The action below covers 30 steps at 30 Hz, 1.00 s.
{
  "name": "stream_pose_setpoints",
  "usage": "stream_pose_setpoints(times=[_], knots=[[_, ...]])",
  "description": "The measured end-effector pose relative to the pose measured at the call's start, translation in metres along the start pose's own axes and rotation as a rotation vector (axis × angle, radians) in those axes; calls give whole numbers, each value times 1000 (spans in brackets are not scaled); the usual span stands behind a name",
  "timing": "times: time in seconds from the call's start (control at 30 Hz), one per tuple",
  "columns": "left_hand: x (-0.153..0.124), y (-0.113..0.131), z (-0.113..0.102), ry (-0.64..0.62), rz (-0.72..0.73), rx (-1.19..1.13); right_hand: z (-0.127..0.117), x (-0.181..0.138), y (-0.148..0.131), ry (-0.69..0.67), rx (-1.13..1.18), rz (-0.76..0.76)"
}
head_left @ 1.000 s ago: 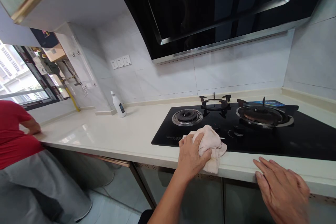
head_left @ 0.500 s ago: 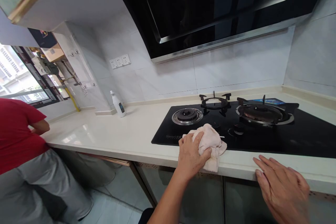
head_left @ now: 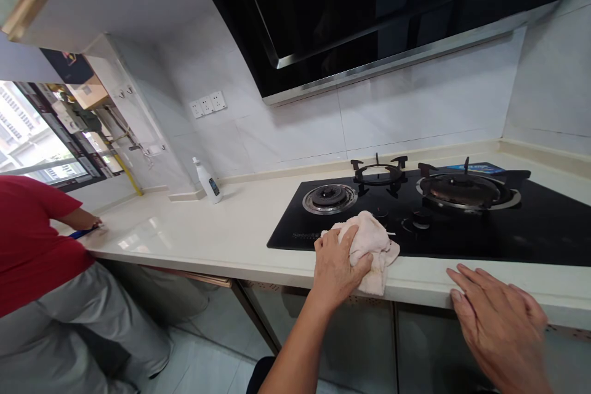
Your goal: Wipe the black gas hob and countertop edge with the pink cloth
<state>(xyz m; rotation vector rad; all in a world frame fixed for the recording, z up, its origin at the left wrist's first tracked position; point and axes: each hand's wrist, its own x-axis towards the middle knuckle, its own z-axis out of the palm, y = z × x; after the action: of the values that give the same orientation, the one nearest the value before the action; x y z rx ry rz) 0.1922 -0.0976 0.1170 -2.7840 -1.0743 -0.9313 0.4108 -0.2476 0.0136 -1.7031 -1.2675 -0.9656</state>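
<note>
My left hand point(head_left: 336, 266) grips a crumpled pale pink cloth point(head_left: 369, 242) pressed on the front edge of the black glass gas hob point(head_left: 484, 234), where the hob meets the cream countertop point(head_left: 217, 234). My right hand point(head_left: 501, 326) lies flat with fingers spread on the countertop's front edge, to the right of the cloth, holding nothing. The hob carries a bare left burner point(head_left: 329, 197), a loose pan support point(head_left: 379, 172) behind it and a right burner point(head_left: 467, 189) with its support.
A white bottle point(head_left: 207, 181) stands at the back near the wall, below a row of sockets point(head_left: 207, 104). A black range hood point(head_left: 369, 6) hangs overhead. At the far left a person in a red shirt point(head_left: 32, 240) leans on the countertop by the window.
My hands and the cloth have hardly shifted. The view tilted slightly. The person in red has reached a hand forward onto the countertop.
</note>
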Motion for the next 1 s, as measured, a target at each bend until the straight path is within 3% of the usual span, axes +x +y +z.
stream_pose_setpoints(times=[1.0], knots=[[-1,-1,3,7,-2,-3,2,-1,2,13,-12,-21]])
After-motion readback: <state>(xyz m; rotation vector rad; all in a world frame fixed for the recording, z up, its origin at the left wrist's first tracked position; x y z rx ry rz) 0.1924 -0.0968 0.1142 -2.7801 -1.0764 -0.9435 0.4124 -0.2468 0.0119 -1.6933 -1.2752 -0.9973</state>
